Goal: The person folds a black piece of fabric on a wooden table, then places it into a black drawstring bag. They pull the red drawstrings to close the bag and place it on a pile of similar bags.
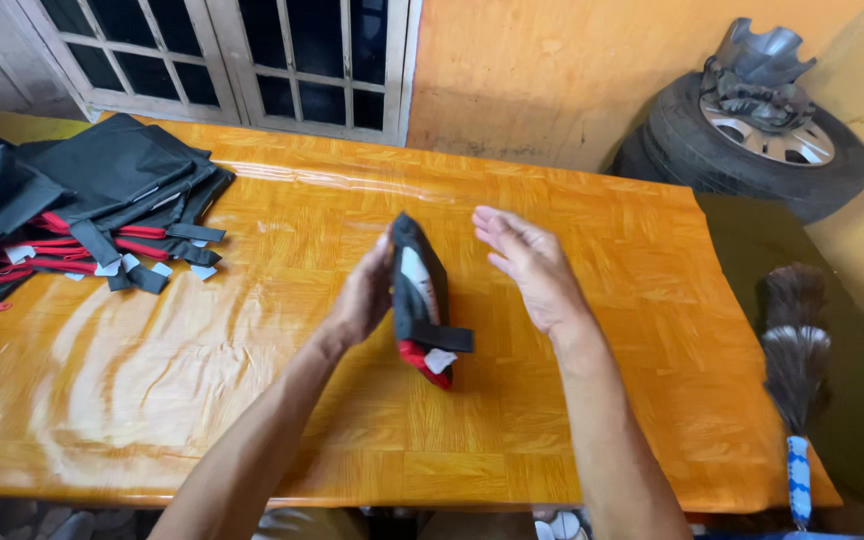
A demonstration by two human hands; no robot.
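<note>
My left hand [364, 295] presses against the left side of a folded black cloth bag [417, 295] with red trim and a white tag, standing it on edge on the orange wooden table [252, 380]. A black strap sticks out from the bag's near end. My right hand [530, 265] is open with fingers stretched flat, just right of the bag and not touching it.
A pile of similar black bags with red trim [92, 205] lies at the table's far left. A feather duster [795, 370] rests on a dark surface to the right. A car tyre with a rim [757, 140] leans at the orange wall. A barred window [252, 60] is behind.
</note>
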